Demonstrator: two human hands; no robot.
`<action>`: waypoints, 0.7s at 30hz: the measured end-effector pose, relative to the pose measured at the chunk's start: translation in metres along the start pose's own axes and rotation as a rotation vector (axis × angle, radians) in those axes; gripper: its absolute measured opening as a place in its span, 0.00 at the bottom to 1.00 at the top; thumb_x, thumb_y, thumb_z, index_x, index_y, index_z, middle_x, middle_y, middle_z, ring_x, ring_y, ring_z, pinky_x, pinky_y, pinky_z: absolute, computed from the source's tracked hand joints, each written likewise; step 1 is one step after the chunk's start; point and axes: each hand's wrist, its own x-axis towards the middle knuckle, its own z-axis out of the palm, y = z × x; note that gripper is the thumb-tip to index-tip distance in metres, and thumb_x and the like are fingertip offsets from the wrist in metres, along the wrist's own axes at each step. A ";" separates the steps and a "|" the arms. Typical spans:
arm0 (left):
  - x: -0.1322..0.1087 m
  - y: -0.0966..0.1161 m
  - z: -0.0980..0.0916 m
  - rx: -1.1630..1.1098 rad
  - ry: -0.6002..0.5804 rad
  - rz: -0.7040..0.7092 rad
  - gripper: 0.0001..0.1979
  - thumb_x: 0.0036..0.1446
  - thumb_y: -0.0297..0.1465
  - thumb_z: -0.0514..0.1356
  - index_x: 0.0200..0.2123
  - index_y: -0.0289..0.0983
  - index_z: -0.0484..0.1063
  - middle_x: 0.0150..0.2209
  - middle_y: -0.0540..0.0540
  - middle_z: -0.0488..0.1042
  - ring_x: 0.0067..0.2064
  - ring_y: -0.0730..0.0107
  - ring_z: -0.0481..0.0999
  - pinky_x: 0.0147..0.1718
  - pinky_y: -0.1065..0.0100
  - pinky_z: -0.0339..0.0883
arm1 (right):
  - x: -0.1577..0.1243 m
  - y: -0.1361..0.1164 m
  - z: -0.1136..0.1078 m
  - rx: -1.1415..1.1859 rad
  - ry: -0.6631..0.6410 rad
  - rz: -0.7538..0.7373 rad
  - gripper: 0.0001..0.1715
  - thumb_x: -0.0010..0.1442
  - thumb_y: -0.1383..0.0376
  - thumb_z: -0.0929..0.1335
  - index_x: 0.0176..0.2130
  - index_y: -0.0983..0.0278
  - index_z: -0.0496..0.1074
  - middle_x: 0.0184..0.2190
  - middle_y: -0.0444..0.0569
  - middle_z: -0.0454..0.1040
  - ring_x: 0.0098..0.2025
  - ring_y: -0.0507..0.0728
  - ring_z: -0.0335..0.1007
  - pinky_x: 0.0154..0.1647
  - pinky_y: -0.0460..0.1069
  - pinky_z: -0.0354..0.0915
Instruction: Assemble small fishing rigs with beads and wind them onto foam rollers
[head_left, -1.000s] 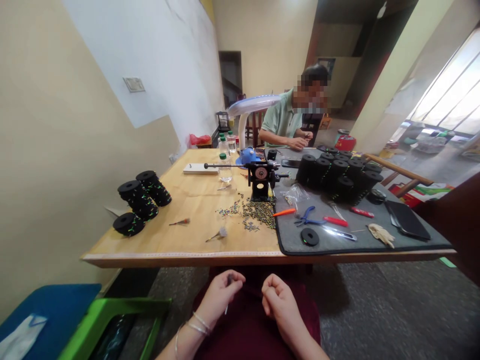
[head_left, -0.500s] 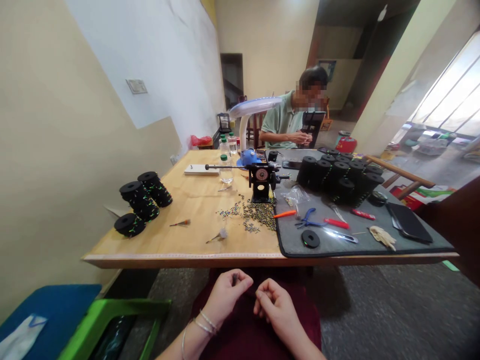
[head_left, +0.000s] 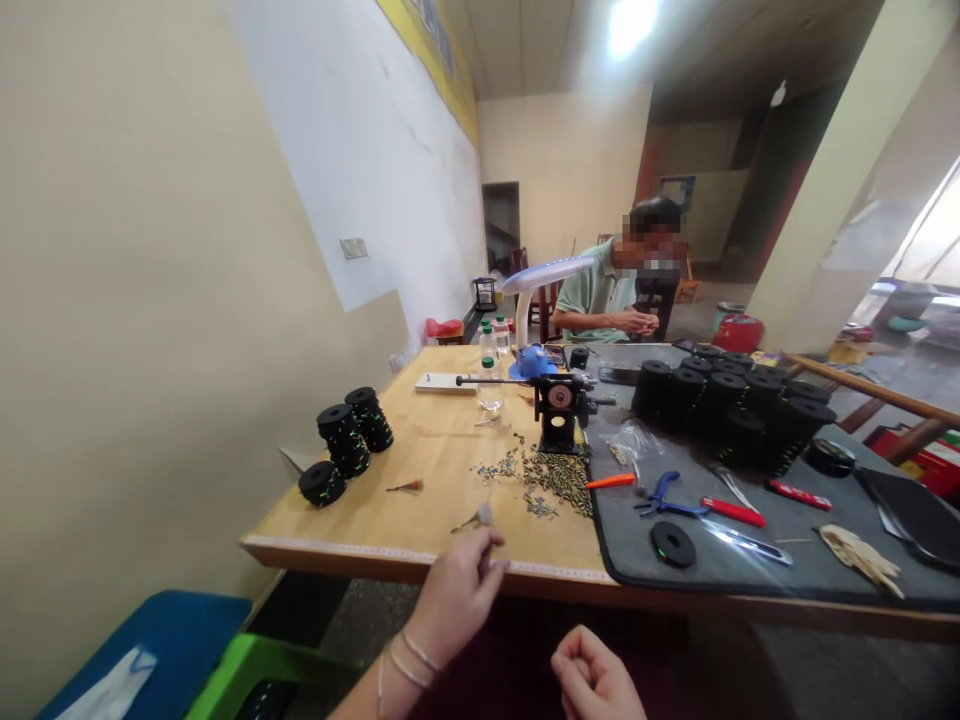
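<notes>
My left hand (head_left: 463, 583) is over the table's front edge, its fingers curled towards the thumb. What it may hold is hidden. Just beyond its fingertips lies a small brush-like piece with a pale, fluffy end (head_left: 484, 515). Lower and to the right, my right hand (head_left: 598, 677) is closed below the tabletop, fingers pressed together. Whatever might be inside it does not show. Beyond the left hand, small striped metallic-looking pieces (head_left: 559, 477) are heaped beside tiny multicoloured ones (head_left: 499, 466). A black device with a round dial (head_left: 559, 400) and a long rod stands behind them.
Black foam spools (head_left: 346, 440) are stacked on the left, and more black spools (head_left: 724, 395) on the grey mat (head_left: 626, 550). Blue pliers (head_left: 664, 495), an orange-handled tool (head_left: 611, 481) and a glove (head_left: 859, 558) lie there too. A co-worker (head_left: 600, 290) sits behind the desk lamp (head_left: 547, 275).
My left hand has risen from my lap to the table edge; the small dark thing seen in it before is hidden now. My right hand stays low. The view has tilted up.
</notes>
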 end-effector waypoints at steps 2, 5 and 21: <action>0.024 -0.012 -0.019 0.148 0.067 0.001 0.10 0.56 0.30 0.54 0.40 0.36 0.69 0.30 0.45 0.73 0.31 0.64 0.72 0.32 0.67 0.61 | 0.002 0.002 -0.002 0.047 0.016 0.026 0.28 0.44 0.42 0.68 0.23 0.60 0.57 0.09 0.31 0.48 0.12 0.45 0.40 0.14 0.42 0.39; 0.055 -0.031 -0.034 0.360 0.069 -0.061 0.11 0.55 0.24 0.51 0.40 0.34 0.68 0.35 0.40 0.75 0.38 0.60 0.73 0.37 0.64 0.63 | 0.003 0.004 -0.004 0.093 0.024 0.036 0.29 0.42 0.40 0.69 0.23 0.60 0.57 0.08 0.30 0.48 0.11 0.44 0.39 0.14 0.42 0.37; 0.037 -0.043 0.011 0.031 0.034 -0.088 0.12 0.51 0.24 0.55 0.41 0.36 0.68 0.31 0.45 0.73 0.37 0.62 0.73 0.39 0.61 0.66 | 0.002 0.000 -0.002 0.252 0.115 0.018 0.30 0.45 0.39 0.67 0.28 0.61 0.61 0.04 0.29 0.49 0.08 0.43 0.37 0.11 0.40 0.36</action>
